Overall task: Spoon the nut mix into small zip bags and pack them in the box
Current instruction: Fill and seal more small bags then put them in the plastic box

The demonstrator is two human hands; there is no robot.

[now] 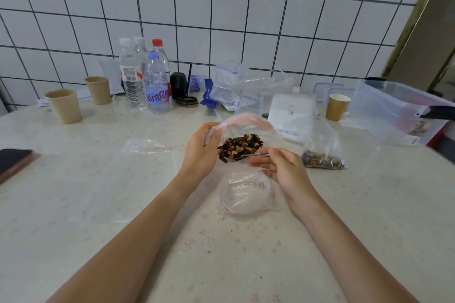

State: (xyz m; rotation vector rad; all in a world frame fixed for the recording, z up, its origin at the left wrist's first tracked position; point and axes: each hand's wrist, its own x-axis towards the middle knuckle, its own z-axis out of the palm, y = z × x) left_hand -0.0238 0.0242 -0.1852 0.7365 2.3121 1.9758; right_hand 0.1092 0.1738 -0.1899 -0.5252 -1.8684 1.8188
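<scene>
My left hand [200, 149] pinches the rim of a clear zip bag [248, 122] and holds its mouth open above the table. My right hand [278, 165] holds a metal spoon [256, 154] heaped with dark and pale nut mix [240, 146] at the bag's mouth. Below the hands the bag's lower part [246, 194] lies crumpled on the table. A larger clear bag with nut mix [321, 155] in its bottom stands to the right. An empty small zip bag [150, 146] lies flat to the left. A big clear plastic box [394, 110] sits at the far right.
Several water bottles [156, 86], three paper cups [65, 106], small clear lidded containers [229, 83] and a white box [290, 113] line the back by the tiled wall. A phone [13, 161] lies at the left edge.
</scene>
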